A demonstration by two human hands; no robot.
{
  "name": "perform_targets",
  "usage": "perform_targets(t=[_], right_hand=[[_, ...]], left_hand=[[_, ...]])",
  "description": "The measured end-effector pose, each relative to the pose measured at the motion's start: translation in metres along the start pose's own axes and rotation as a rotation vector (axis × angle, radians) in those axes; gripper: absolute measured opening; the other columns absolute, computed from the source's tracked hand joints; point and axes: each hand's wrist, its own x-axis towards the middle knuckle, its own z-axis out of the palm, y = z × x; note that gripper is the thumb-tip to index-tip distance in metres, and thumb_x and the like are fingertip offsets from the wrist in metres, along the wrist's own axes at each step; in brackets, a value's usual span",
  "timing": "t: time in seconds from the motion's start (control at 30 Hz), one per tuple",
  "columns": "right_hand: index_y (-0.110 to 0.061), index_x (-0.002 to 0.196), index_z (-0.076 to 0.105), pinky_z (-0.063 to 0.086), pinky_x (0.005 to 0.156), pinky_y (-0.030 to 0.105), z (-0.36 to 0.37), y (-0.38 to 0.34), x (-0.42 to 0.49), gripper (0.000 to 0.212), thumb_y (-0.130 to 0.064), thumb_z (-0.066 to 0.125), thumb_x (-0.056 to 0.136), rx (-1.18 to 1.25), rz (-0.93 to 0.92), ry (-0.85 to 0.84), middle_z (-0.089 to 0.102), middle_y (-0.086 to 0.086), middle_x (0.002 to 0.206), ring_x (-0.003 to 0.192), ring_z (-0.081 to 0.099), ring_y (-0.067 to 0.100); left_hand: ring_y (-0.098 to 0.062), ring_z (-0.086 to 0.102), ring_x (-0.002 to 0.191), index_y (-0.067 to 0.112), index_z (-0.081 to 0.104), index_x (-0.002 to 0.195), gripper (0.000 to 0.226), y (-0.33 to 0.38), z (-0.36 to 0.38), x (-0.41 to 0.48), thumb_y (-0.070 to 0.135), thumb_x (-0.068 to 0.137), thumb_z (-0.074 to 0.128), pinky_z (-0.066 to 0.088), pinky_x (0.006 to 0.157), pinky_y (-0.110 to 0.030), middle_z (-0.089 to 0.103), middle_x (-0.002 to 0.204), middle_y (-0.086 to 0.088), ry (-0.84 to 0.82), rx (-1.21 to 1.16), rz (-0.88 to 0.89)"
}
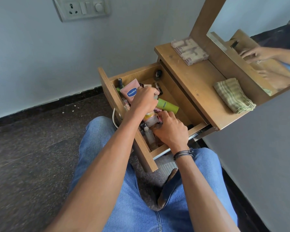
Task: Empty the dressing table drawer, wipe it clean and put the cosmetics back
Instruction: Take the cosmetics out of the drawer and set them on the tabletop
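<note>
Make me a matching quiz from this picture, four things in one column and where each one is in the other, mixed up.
1 pink Vaseline tube
2 green tube
3 checked cloth
4 clear case

A tabletop corner, beside the mirror's wooden frame
B drawer, near its front panel
C tabletop, in front of the mirror glass
D drawer, middle

Pairs: 1-B, 2-D, 3-C, 4-A

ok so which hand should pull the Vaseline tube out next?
Left. The left hand sits right against the pink Vaseline tube at that end of the drawer. The right hand is further from it, with its fingers curled on small striped tubes.
</note>
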Motion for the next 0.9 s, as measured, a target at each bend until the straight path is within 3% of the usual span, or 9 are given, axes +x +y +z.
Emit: perform_targets(t=[0.23, 0.67, 0.9], right_hand=[[-0.029, 0.141, 0.050, 0.049, 0.068, 0.037, 0.0007, -0.0003, 0.0015, 0.055, -0.044, 0.062, 0.090, -0.021, -0.005, 0.013, 0.056, 0.004, 0.121, 0.099, 0.066, 0.033], [-0.021, 0.123, 0.055, 0.042, 0.067, 0.034, 0.0007, -0.0007, 0.0019, 0.044, -0.041, 0.068, 0.086, 0.037, 0.029, 0.035, 0.065, 0.005, 0.108, 0.094, 0.067, 0.031], [-0.020, 0.119, 0.053, 0.037, 0.067, 0.028, 0.0041, 0.0018, -0.0032, 0.041, -0.028, 0.073, 0.085, 0.172, 0.046, 0.234, 0.063, 0.003, 0.110, 0.091, 0.060, 0.024]], left_hand=[[-0.027, 0.051, 0.122, 0.017, 0.065, 0.133, 0.037, 0.0005, 0.0010, 0.0004, 0.013, 0.096, 0.065, 0.050, 0.089, -0.039, 0.061, 0.134, -0.009, -0.001, 0.009, -0.009], [-0.028, 0.052, 0.121, 0.017, 0.064, 0.134, 0.038, 0.0027, -0.0021, -0.0017, 0.012, 0.096, 0.065, 0.051, 0.092, -0.041, 0.061, 0.132, -0.010, -0.002, -0.006, -0.008], [-0.025, 0.053, 0.120, 0.020, 0.064, 0.133, 0.037, 0.0019, -0.0022, -0.0002, 0.015, 0.096, 0.066, 0.055, 0.090, -0.039, 0.060, 0.134, -0.008, 0.008, -0.017, -0.008]])
